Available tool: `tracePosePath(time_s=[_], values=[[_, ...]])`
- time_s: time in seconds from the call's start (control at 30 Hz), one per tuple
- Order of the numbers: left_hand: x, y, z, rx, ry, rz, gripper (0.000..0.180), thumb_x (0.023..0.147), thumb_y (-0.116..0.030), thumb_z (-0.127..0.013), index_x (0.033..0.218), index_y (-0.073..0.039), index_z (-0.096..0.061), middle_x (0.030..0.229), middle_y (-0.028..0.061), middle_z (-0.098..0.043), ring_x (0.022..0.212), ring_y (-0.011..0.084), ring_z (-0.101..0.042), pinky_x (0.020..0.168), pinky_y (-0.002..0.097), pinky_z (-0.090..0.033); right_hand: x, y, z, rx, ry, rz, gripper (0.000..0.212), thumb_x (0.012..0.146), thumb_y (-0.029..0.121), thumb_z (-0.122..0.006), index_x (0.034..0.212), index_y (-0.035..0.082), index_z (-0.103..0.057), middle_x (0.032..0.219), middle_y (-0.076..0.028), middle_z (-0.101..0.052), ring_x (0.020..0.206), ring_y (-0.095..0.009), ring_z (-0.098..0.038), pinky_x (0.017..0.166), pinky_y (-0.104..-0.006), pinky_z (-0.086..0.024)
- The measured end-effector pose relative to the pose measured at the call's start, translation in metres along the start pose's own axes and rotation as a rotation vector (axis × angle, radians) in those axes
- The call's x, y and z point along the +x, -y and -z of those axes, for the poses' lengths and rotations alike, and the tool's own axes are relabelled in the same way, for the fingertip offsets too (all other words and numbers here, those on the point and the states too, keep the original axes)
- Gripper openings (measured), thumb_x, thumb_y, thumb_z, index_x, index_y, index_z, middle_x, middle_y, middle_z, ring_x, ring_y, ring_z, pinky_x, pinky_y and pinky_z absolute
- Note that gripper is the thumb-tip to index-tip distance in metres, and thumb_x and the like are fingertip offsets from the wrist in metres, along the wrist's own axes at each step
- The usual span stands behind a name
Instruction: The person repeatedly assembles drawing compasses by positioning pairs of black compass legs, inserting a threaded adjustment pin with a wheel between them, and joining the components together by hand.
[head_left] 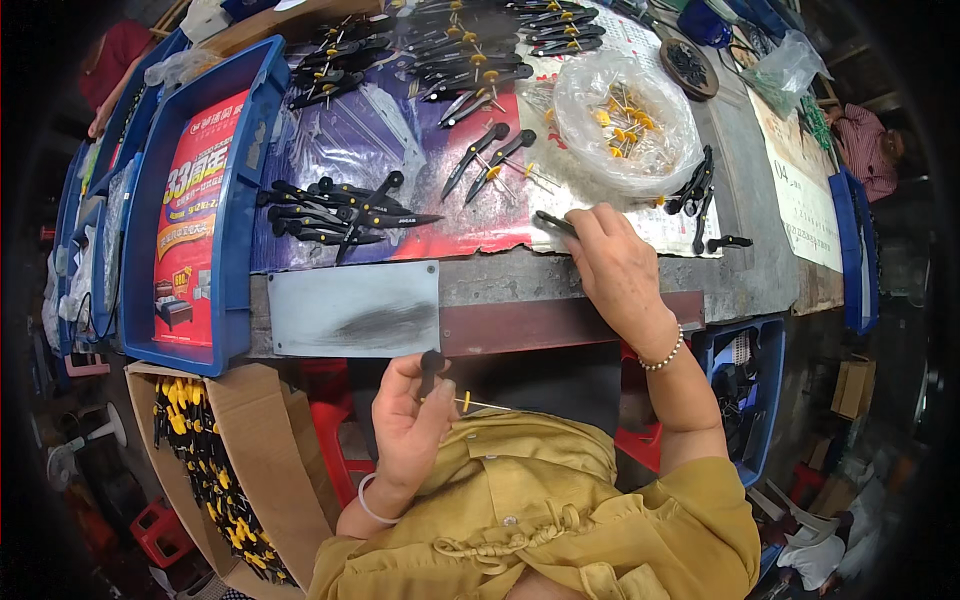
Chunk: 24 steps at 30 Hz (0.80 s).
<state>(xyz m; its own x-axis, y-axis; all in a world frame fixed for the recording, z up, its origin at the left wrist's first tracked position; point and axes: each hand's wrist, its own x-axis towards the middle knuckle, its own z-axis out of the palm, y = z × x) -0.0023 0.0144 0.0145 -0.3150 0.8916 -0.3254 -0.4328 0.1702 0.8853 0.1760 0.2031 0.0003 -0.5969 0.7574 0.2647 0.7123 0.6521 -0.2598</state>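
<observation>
My left hand (pixel 408 415) is closed around a black-handled tool (pixel 431 372); a thin metal pin with a yellow collar (pixel 467 401) sticks out of it to the right, over my lap. At the table's near side, my right hand (pixel 612 262) pinches a small black part (pixel 555 223), its far end hidden by my fingers. Beyond it lie two black tapered tools (pixel 492 165) with yellow-collared pins. A pile of black pointed pieces (pixel 345 212) lies to their left. More yellow-collared pins (pixel 622 118) fill a clear plastic bag (pixel 572 135) on the right.
Rows of black tools (pixel 450 50) lie at the back. At left stands a blue tray (pixel 262 130) lined with red paper; below it, a cardboard box (pixel 240 420) holds many black-and-yellow tools. A grey metal plate (pixel 330 295) edges the table. Other people (pixel 868 150) sit further off.
</observation>
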Motion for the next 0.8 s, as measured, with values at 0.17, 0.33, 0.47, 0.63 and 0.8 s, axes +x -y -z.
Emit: tracePosePath(time_s=[0.17,0.33,0.47,0.63,0.8], values=[[-0.001,0.003,-0.006,0.103,0.030,-0.053,0.019,0.088,-0.004,-0.053,0.106,-0.001,-0.046,0.070,0.0002,-0.052,0.050,0.0011,-0.039,0.044,0.0156,-0.029,-0.022,0.031,0.022,0.296,-0.022,0.107,0.028,0.075,0.010,-0.065,0.099,0.002,-0.054,0.091,-0.014,-0.056,0.079,-0.030,-0.056,0.067,-0.0381,-0.046],[0.002,0.010,-0.004,0.204,0.158,-0.084,0.024,0.088,-0.001,-0.052,0.111,0.004,-0.047,0.096,0.0048,-0.058,0.083,0.0047,-0.051,0.071,0.0191,-0.042,-0.061,0.081,0.011,1.078,0.457,-0.023,0.028,0.082,0.018,-0.064,0.102,0.003,-0.052,0.085,-0.015,-0.060,0.073,-0.031,-0.060,0.065,-0.0375,-0.048],[0.002,0.013,-0.002,0.236,0.168,-0.106,0.026,0.088,-0.002,-0.053,0.112,0.004,-0.046,0.093,0.0061,-0.059,0.078,0.0051,-0.051,0.068,0.0188,-0.042,-0.065,0.082,0.008,1.225,0.595,-0.235,0.024,0.084,0.016,-0.062,0.099,0.001,-0.051,0.074,-0.012,-0.061,0.065,-0.024,-0.061,0.059,-0.0295,-0.046],[0.006,0.003,0.012,-0.288,0.270,0.174,0.030,0.092,-0.010,-0.046,0.120,-0.001,-0.041,0.082,0.0077,-0.053,0.059,0.0095,-0.044,0.055,0.0204,-0.038,-0.074,0.068,0.007,1.586,0.825,-0.452,0.015,0.085,0.012,-0.060,0.095,0.002,-0.054,0.066,-0.002,-0.058,0.057,-0.007,-0.053,0.051,-0.0205,-0.040],[0.012,0.006,0.017,-0.629,0.387,0.411,0.032,0.094,-0.014,-0.039,0.124,-0.003,-0.040,0.080,0.0110,-0.053,0.054,0.0110,-0.041,0.053,0.0237,-0.036,-0.083,0.064,0.010,1.772,0.707,-0.597,0.014,0.083,0.006,-0.064,0.093,0.000,-0.056,0.065,0.003,-0.054,0.056,-0.001,-0.049,0.048,-0.0158,-0.036]])
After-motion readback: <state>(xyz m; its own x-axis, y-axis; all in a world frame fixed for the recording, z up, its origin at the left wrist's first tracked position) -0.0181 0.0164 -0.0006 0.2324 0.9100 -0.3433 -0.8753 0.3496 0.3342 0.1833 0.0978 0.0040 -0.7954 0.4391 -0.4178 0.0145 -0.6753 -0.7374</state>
